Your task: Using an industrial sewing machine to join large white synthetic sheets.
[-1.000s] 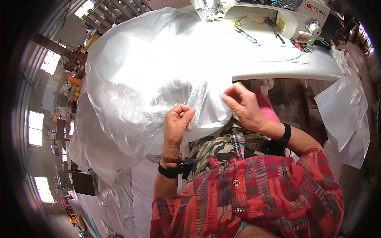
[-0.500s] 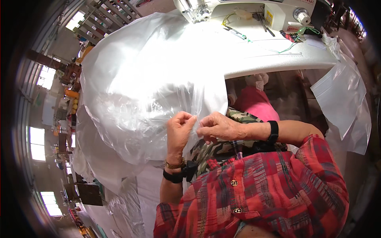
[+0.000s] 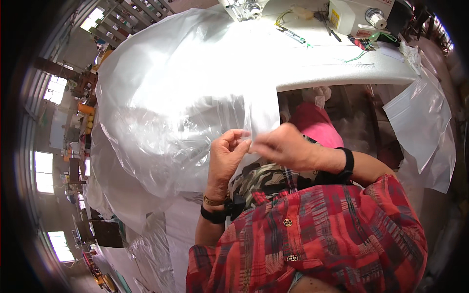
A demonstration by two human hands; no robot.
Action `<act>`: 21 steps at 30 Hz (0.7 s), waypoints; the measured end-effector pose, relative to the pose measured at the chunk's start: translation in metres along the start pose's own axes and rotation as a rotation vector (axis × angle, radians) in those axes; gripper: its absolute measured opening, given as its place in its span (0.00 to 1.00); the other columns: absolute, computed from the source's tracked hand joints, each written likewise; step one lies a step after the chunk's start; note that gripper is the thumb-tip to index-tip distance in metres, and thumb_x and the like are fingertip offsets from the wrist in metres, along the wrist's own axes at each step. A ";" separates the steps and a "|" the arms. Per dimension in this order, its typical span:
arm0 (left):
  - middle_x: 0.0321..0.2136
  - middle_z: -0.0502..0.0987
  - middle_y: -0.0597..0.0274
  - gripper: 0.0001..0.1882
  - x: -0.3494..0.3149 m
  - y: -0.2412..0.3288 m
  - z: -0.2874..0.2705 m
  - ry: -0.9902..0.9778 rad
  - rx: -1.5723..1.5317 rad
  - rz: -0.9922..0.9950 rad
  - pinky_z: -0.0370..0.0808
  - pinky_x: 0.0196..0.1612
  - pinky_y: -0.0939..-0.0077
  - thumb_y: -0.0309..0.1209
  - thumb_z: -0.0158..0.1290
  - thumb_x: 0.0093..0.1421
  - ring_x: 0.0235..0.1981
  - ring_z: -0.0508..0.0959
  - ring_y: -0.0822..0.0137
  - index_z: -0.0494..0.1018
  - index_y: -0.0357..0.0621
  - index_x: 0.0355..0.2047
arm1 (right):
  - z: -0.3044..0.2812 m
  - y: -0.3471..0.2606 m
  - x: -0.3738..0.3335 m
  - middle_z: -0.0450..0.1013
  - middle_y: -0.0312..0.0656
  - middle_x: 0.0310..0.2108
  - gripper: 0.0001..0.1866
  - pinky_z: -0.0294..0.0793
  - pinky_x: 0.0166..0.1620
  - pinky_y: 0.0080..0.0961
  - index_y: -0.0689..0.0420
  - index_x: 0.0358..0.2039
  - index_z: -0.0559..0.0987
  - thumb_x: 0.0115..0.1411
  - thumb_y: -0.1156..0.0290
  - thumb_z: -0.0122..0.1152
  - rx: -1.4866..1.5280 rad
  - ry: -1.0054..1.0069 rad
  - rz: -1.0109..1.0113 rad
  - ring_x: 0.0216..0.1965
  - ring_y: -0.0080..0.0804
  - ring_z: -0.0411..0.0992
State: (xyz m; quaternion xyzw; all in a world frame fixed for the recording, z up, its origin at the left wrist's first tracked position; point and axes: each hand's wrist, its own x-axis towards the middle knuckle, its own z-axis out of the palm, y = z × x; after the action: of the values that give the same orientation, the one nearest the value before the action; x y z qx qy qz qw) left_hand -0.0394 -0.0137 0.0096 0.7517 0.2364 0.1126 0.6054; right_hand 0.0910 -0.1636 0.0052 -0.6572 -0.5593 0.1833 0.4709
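Observation:
A large sheet of clear, shiny plastic film point(image 3: 161, 146) lies in loose folds over the left part of the white sewing table and hangs toward my lap. My left hand point(image 3: 225, 157) pinches the near edge of the film between thumb and fingers, where gathered folds run down to it. Close beside those fingertips is my right hand point(image 3: 290, 149), bent at the wrist. Its fingers are smeared by motion, so what they hold, if anything, does not show. A smooth white strip point(image 3: 264, 110) hangs down just beyond both hands.
A white sewing machine point(image 3: 359, 19) stands at the back, under bright glare. Tweezers point(image 3: 291, 35) and green thread point(image 3: 359, 53) lie on its table point(image 3: 342, 73). Plastic sheets point(image 3: 422, 132) hang off the right end. A pink cloth point(image 3: 317, 124) is below the table edge.
Both hands have shifted slightly to the right. My right hand has risen with its wrist more bent, and its fingers now blur beside the left fingertips.

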 end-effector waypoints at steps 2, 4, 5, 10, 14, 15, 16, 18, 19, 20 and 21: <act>0.21 0.76 0.70 0.09 -0.007 0.003 -0.002 0.003 -0.069 -0.032 0.68 0.29 0.86 0.25 0.56 0.62 0.23 0.73 0.82 0.75 0.33 0.41 | -0.003 0.024 0.004 0.70 0.36 0.21 0.09 0.68 0.27 0.21 0.61 0.29 0.76 0.64 0.70 0.58 0.161 0.413 0.048 0.22 0.21 0.68; 0.20 0.75 0.71 0.07 -0.017 0.004 -0.004 0.063 -0.159 -0.042 0.67 0.29 0.88 0.25 0.54 0.63 0.23 0.72 0.83 0.74 0.34 0.40 | -0.002 0.047 0.006 0.72 0.32 0.27 0.10 0.72 0.32 0.19 0.63 0.36 0.74 0.65 0.67 0.59 0.499 0.560 0.230 0.28 0.17 0.70; 0.21 0.74 0.72 0.05 -0.019 0.007 -0.003 0.076 -0.196 -0.032 0.66 0.28 0.88 0.24 0.53 0.64 0.23 0.71 0.83 0.74 0.35 0.39 | 0.002 0.060 0.003 0.72 0.32 0.27 0.11 0.72 0.32 0.18 0.62 0.36 0.74 0.65 0.66 0.59 0.570 0.585 0.313 0.28 0.17 0.70; 0.22 0.74 0.70 0.04 -0.023 0.021 -0.012 0.042 -0.125 -0.012 0.65 0.28 0.87 0.24 0.53 0.65 0.23 0.70 0.82 0.73 0.36 0.37 | 0.019 0.080 -0.008 0.73 0.31 0.28 0.11 0.68 0.28 0.12 0.58 0.38 0.78 0.65 0.63 0.60 0.749 0.187 0.547 0.26 0.15 0.68; 0.22 0.73 0.71 0.03 -0.022 0.031 -0.017 0.043 -0.105 0.043 0.66 0.28 0.87 0.24 0.54 0.64 0.23 0.70 0.82 0.74 0.37 0.34 | 0.030 0.077 -0.014 0.76 0.34 0.32 0.15 0.69 0.32 0.13 0.61 0.41 0.79 0.64 0.61 0.61 0.873 -0.087 0.586 0.29 0.17 0.70; 0.22 0.73 0.71 0.03 -0.022 0.033 -0.015 0.037 -0.100 0.042 0.66 0.28 0.87 0.24 0.54 0.64 0.23 0.70 0.82 0.74 0.37 0.34 | 0.032 0.075 -0.014 0.76 0.34 0.33 0.16 0.70 0.33 0.14 0.61 0.41 0.79 0.64 0.60 0.61 0.844 -0.103 0.622 0.30 0.17 0.70; 0.23 0.74 0.71 0.03 -0.021 0.035 -0.014 0.033 -0.084 0.037 0.66 0.28 0.87 0.24 0.54 0.64 0.23 0.70 0.82 0.75 0.37 0.34 | 0.034 0.073 -0.013 0.76 0.34 0.33 0.17 0.70 0.34 0.15 0.61 0.40 0.79 0.64 0.59 0.61 0.815 -0.117 0.658 0.30 0.18 0.70; 0.23 0.74 0.71 0.03 -0.021 0.036 -0.010 0.030 -0.064 0.036 0.66 0.28 0.87 0.24 0.55 0.64 0.23 0.70 0.82 0.75 0.36 0.33 | 0.033 0.064 -0.011 0.77 0.35 0.31 0.18 0.72 0.34 0.20 0.61 0.36 0.81 0.61 0.56 0.63 0.724 -0.137 0.600 0.30 0.22 0.73; 0.23 0.74 0.72 0.03 -0.022 0.034 -0.007 0.024 -0.041 0.047 0.66 0.28 0.87 0.24 0.55 0.63 0.24 0.70 0.83 0.75 0.36 0.33 | 0.032 0.058 -0.011 0.77 0.35 0.30 0.18 0.72 0.34 0.20 0.61 0.35 0.81 0.60 0.56 0.63 0.711 -0.161 0.508 0.31 0.21 0.72; 0.23 0.74 0.72 0.04 -0.021 0.032 -0.003 0.014 -0.017 0.058 0.66 0.28 0.87 0.24 0.55 0.63 0.24 0.70 0.83 0.76 0.35 0.34 | 0.029 0.050 -0.011 0.77 0.35 0.29 0.18 0.72 0.34 0.20 0.62 0.34 0.81 0.60 0.57 0.63 0.698 -0.182 0.416 0.31 0.20 0.72; 0.23 0.75 0.72 0.04 -0.019 0.031 0.001 -0.002 -0.008 0.046 0.67 0.28 0.87 0.23 0.54 0.63 0.25 0.71 0.83 0.76 0.35 0.34 | 0.024 0.039 -0.013 0.77 0.34 0.28 0.16 0.73 0.34 0.21 0.63 0.32 0.81 0.60 0.60 0.63 0.720 -0.122 0.356 0.31 0.18 0.72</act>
State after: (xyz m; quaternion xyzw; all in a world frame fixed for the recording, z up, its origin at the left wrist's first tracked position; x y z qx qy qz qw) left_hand -0.0484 -0.0283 0.0419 0.7545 0.2180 0.1269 0.6059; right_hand 0.0904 -0.1628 -0.0423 -0.5246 -0.3637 0.4849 0.5978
